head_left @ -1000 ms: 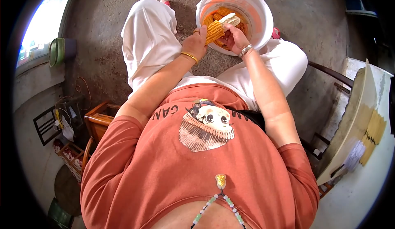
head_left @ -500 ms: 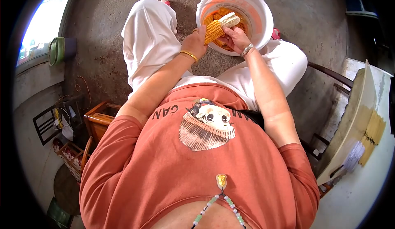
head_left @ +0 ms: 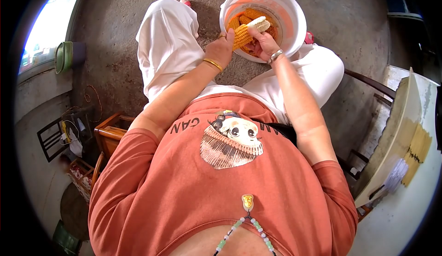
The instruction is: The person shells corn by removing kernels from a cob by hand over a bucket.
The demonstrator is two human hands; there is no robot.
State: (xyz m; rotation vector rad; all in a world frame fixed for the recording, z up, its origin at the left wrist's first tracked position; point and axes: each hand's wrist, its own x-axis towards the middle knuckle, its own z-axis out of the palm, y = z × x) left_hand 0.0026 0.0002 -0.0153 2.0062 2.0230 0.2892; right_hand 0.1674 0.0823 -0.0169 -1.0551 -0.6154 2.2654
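A dried corn cob (head_left: 242,36) is held between my two hands over the near side of a white bucket (head_left: 298,19). Its lower part carries orange kernels, while the far end is bare and white. My left hand (head_left: 221,49), with a gold bracelet at the wrist, is closed around the kernel-covered end. With a silver bracelet on its wrist, my right hand (head_left: 263,45) has its thumb against the cob near the bare part; its other fingers are curled underneath and partly hidden. More orange corn cobs (head_left: 254,13) lie inside the bucket.
The bucket stands on a grey concrete floor (head_left: 115,35) between my knees in white trousers (head_left: 168,40). A wooden chair (head_left: 113,129) is at the left, and a pale table-like board (head_left: 391,132) is at the right. A green container (head_left: 63,57) sits by the window.
The cob and my left hand have shifted slightly to the right. My right hand stays on the cob with its thumb a little differently placed. The bucket has hardly moved.
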